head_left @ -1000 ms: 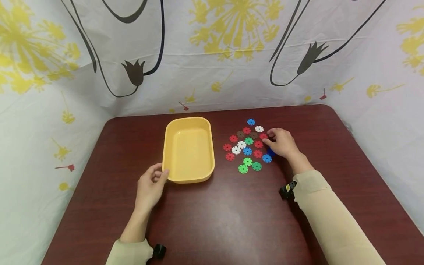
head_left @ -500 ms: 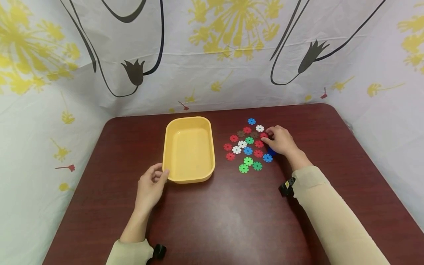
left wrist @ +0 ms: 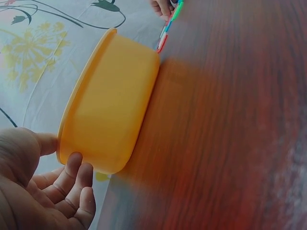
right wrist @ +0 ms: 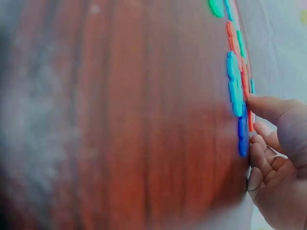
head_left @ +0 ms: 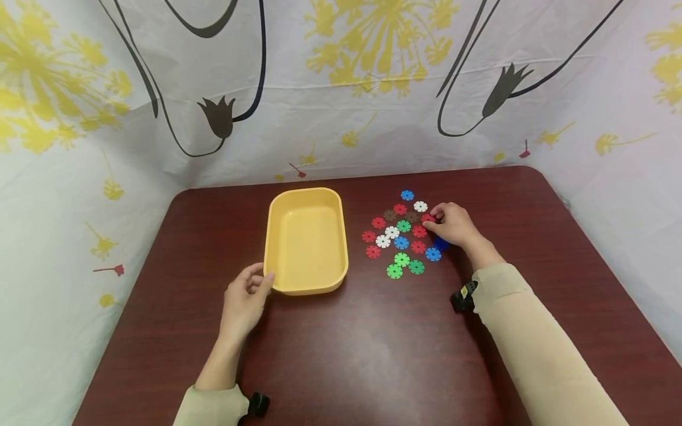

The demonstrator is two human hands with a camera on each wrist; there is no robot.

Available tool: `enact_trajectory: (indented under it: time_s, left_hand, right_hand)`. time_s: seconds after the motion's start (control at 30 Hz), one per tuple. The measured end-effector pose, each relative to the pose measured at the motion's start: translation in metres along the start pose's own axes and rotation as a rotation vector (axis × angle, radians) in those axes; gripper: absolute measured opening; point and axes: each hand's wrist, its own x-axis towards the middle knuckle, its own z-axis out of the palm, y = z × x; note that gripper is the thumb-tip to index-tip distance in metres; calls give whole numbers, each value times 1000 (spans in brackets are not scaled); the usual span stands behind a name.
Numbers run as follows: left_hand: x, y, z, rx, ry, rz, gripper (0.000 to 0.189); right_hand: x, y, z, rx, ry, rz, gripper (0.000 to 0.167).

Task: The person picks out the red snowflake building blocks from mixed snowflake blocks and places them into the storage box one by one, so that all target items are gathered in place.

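Observation:
In the head view my left hand [head_left: 244, 302] grips the near left corner of a yellow plastic tray [head_left: 306, 287]. The left wrist view shows that thumb at the tray's rim [left wrist: 79, 91] and the fingertips against its outer wall. My right hand [head_left: 459, 228] is at the right side of a group of flat, notched plastic discs. Its thumb and forefinger pinch the edges of a red disc [head_left: 428, 218], which lies at table level. A dark blue disc [right wrist: 243, 136] lies below that hand, partly hidden in the head view. A lighter blue disc [head_left: 433, 254] is beside it.
Several more discs spread toward the tray: red [head_left: 373, 252], white [head_left: 383, 241], brown [head_left: 389, 215], green [head_left: 416, 267] and blue [head_left: 407, 195]. They lie on a dark red-brown table [head_left: 341, 355]. A patterned cloth [head_left: 319, 106] hangs behind it.
The head view has shifted slightly, moving everything a little to the right in the picture. Both hands, the tray and the discs keep the same places relative to each other.

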Motion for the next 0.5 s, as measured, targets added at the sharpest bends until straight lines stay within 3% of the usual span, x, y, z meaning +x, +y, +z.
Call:
enact_trajectory:
  time_s: [0.5]
  left_hand:
    - [0, 0, -1, -5, -4, -9, 45]
  right_hand:
    - [1, -1, -5, 26, -21, 27, 38]
